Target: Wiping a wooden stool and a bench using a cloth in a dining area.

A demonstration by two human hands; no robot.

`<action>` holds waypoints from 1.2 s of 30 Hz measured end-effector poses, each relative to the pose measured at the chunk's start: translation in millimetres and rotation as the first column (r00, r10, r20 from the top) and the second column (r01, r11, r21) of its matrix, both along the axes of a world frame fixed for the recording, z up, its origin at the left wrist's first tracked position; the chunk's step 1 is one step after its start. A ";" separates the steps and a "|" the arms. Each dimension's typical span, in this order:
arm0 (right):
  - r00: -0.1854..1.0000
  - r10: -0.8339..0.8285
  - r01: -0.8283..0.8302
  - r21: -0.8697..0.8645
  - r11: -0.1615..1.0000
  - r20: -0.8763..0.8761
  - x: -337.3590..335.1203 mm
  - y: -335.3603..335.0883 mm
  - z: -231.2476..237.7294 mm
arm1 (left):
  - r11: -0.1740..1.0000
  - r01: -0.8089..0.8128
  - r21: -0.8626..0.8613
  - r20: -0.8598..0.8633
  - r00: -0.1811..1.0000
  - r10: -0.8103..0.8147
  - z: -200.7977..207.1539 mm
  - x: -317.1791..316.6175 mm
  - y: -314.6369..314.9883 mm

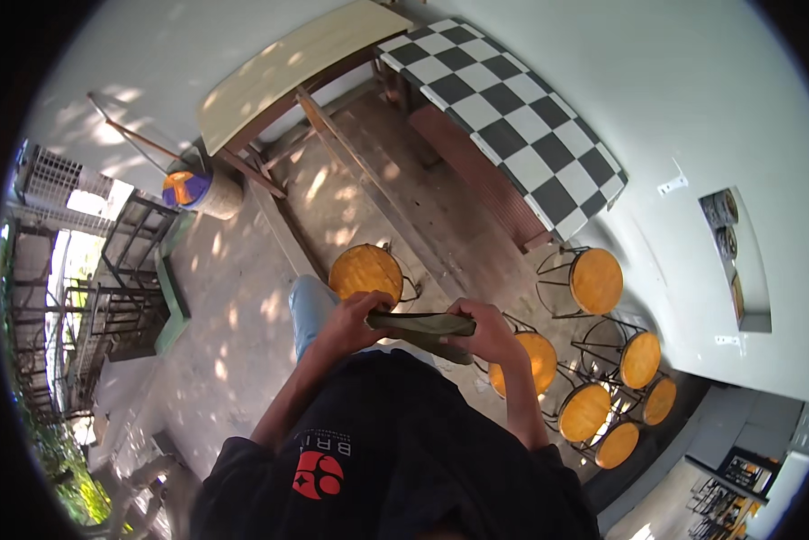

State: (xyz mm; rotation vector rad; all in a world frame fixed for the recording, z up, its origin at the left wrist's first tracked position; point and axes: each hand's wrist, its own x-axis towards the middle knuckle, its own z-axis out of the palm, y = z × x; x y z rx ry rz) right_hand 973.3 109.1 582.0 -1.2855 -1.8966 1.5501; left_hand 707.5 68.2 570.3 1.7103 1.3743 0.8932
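Just beyond the dark shirt [395, 432] with its red emblem, at about waist height, a folded olive-green cloth [420, 325] is held up in the air between both hands. The left hand [354, 322] has its fingers curled around the near-left end; the right hand [485, 333] grips the other end, thumb and fingers closed on it. As far as can be judged, the handling is partway along: the cloth is doubled into a long, narrow band, but its layers do not lie flat together, and it is not set down on anything. How many folds it has, or how much is left, I cannot tell. It looks soft, matte and unpatterned, with a dark gap along the upper side and a looser flap slanting below toward the right hand. Past it are a blue trouser leg [309, 306] and a round wooden stool [366, 273], with more stools [583, 412] clustered to the right. Farther away, a checkered bench [523, 121] and a cream-topped bench [301, 67] stand along the pale wall [683, 99].
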 end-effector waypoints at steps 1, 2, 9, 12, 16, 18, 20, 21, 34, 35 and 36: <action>1.000 0.014 -0.015 0.031 0.999 0.024 -7.8 13.3 5.6 | 0.996 0.047 0.075 -0.124 0.992 -0.037 1.0 -7.2 10.2; 0.999 0.045 -0.046 0.029 0.999 0.026 -13.9 27.8 3.9 | 0.985 0.103 0.139 -0.251 0.966 -0.066 0.4 -16.4 20.5; 0.991 -0.109 0.134 0.494 0.859 -0.080 -81.6 155.7 7.0 | 0.992 -0.122 0.013 -0.192 0.974 0.122 -17.9 -85.6 103.8; 0.980 -0.173 0.197 0.499 0.844 -0.093 -121.5 239.2 -16.9 | 0.965 -0.263 -0.001 -0.117 0.958 0.261 -28.2 -126.7 177.6; 0.981 -0.192 0.111 0.709 0.697 0.035 -203.4 358.9 -29.0 | 0.953 -0.302 0.033 -0.058 0.951 0.304 -59.8 -196.3 301.9; 0.980 -0.198 0.160 0.548 0.821 0.011 -249.7 410.1 -53.3 | 0.955 -0.295 0.002 -0.074 0.953 0.295 -77.7 -225.6 369.4; 0.977 -0.213 0.201 0.355 0.913 -0.005 -298.1 461.8 -75.5 | 0.965 -0.214 0.149 -0.037 0.974 0.221 -99.5 -248.9 440.5; 0.972 -0.229 0.200 0.335 0.921 0.049 -319.6 485.0 -89.1 | 0.975 -0.187 0.121 -0.035 0.981 0.192 -109.1 -258.9 474.5; 0.836 -0.212 0.048 0.319 0.947 0.506 -400.4 689.9 -236.2 | 0.997 -0.026 0.072 -0.194 0.980 0.040 -256.0 -383.8 718.8; 0.837 -0.205 0.042 0.314 0.949 0.507 -398.2 697.1 -241.6 | 0.999 -0.048 -0.022 -0.184 0.982 0.043 -262.6 -388.8 725.0; 0.833 -0.182 0.064 0.236 0.970 0.522 -404.6 704.8 -239.1 | 0.998 -0.057 -0.033 -0.193 0.980 0.050 -265.6 -395.7 728.4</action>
